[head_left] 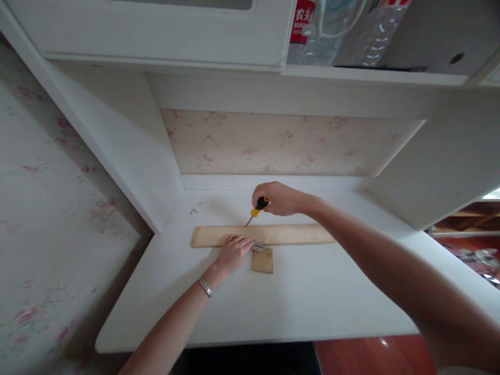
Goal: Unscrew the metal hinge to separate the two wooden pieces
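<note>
Gripping a screwdriver (255,210), the right hand (278,198) angles its tip onto the long strip (297,234) lying across the desk (312,297). The left hand (233,252) presses flat beside the hinge (258,245) and small block (263,260). Best to keep the tip seated and the strip pinned firmly.

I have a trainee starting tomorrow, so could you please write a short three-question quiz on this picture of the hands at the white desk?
1. True or false: the right hand grips a screwdriver with a yellow and black handle.
2. What does the left hand rest on? A) the long wooden strip B) the water bottle C) the floor
3. Fill in: a metal hinge joins the strip to a small wooden ____.

Key: 1 true; 2 A; 3 block.
</note>
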`<state>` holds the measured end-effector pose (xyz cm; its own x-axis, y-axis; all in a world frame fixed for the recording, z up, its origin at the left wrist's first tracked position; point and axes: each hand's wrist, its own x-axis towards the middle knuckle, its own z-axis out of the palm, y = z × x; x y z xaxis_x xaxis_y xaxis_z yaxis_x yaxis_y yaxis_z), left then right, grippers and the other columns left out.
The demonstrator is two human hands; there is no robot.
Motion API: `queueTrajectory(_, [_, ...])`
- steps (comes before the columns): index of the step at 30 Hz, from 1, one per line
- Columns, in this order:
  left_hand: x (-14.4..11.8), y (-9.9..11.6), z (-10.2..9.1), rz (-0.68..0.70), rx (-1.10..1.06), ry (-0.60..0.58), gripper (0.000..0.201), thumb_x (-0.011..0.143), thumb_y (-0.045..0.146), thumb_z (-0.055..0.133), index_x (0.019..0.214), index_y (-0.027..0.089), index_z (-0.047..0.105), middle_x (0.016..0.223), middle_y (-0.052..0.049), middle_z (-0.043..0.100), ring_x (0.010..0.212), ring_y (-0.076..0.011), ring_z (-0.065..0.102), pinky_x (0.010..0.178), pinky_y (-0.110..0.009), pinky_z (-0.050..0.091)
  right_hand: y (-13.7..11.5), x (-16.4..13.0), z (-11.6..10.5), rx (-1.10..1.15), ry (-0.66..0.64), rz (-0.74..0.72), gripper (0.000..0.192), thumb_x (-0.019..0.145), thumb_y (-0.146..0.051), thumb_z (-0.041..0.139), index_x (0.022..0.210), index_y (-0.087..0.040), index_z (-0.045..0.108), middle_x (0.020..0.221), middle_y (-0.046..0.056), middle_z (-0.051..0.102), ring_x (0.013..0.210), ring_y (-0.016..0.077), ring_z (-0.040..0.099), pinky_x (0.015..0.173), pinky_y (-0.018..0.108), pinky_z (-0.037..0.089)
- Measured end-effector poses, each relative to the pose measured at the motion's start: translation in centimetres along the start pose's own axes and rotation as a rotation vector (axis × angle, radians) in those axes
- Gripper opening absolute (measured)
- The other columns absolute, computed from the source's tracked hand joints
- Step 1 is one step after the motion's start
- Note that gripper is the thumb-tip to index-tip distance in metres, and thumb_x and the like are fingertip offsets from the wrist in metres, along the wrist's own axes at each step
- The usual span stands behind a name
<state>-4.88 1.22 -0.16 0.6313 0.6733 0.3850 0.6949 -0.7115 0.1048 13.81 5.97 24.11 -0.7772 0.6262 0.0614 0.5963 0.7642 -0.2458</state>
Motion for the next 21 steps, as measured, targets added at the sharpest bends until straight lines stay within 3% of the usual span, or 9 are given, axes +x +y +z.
queueTrajectory(3, [0.4, -0.4, -0.7, 0.008, -0.004, -0.021, 0.028, 0.088, 0.013, 0.047, 0.109, 0.019, 0.064, 0.107, -0.007, 0.067, 0.100, -0.0181, 0.059, 0.089, -0.035, 0.042, 0.9, -2.7, 0.4, 0.088, 0.186, 0.128, 0.019, 0.071, -0.013, 0.059, 0.087, -0.020, 0.065, 0.094, 0.001, 0.065, 0.087, 0.0151, 0.059, 0.080, 0.025, 0.041])
queueTrajectory(5, [0.9, -0.8, -1.3, 0.012, 0.003, -0.045, 0.027, 0.087, 0.013, 0.047, 0.107, 0.020, 0.065, 0.102, -0.006, 0.068, 0.094, -0.0177, 0.060, 0.086, -0.033, 0.044, 2.0, -5.2, 2.1, 0.204, 0.324, 0.269, 0.015, 0.074, -0.020, 0.060, 0.088, -0.021, 0.064, 0.097, 0.002, 0.065, 0.086, 0.0150, 0.059, 0.079, 0.027, 0.043])
queueTrajectory(9, [2.1, -1.0, -2.7, 0.095, 0.040, -0.091, 0.025, 0.088, 0.013, 0.048, 0.105, 0.021, 0.064, 0.098, -0.006, 0.067, 0.092, -0.0174, 0.060, 0.084, -0.032, 0.043, 4.3, -11.1, 7.9, 0.566, 0.624, 0.561, 0.022, 0.069, -0.032, 0.069, 0.087, -0.021, 0.063, 0.098, 0.003, 0.064, 0.089, 0.0186, 0.059, 0.084, 0.034, 0.046])
queueTrajectory(13, [3.7, -0.4, -3.4, 0.293, 0.077, -0.151, 0.021, 0.089, 0.014, 0.049, 0.101, 0.022, 0.063, 0.094, -0.004, 0.067, 0.092, -0.0165, 0.059, 0.083, -0.031, 0.042, 5.3, -16.7, 14.1, 1.137, 0.988, 0.820, 0.033, 0.056, -0.033, 0.080, 0.081, -0.021, 0.063, 0.090, 0.003, 0.063, 0.084, 0.0200, 0.062, 0.082, 0.038, 0.052])
queueTrajectory(16, [4.9, 0.0, -3.3, 0.371, 0.174, -0.203, 0.015, 0.087, 0.011, 0.051, 0.089, 0.020, 0.063, 0.085, -0.003, 0.066, 0.087, -0.0167, 0.059, 0.078, -0.030, 0.042, 5.2, -20.0, 17.5, 1.443, 1.100, 0.938, 0.029, 0.054, -0.028, 0.083, 0.076, -0.024, 0.063, 0.087, 0.000, 0.061, 0.085, 0.0179, 0.063, 0.089, 0.036, 0.052])
queueTrajectory(21, [6.7, 0.3, -2.8, 0.465, 0.277, -0.238, 0.019, 0.086, 0.005, 0.049, 0.075, 0.017, 0.059, 0.073, -0.002, 0.062, 0.075, -0.0158, 0.057, 0.070, -0.028, 0.042, 4.9, -23.5, 20.5, 1.524, 1.166, 0.985, 0.024, 0.057, -0.027, 0.082, 0.074, -0.027, 0.065, 0.091, -0.001, 0.060, 0.089, 0.0156, 0.063, 0.088, 0.027, 0.053])
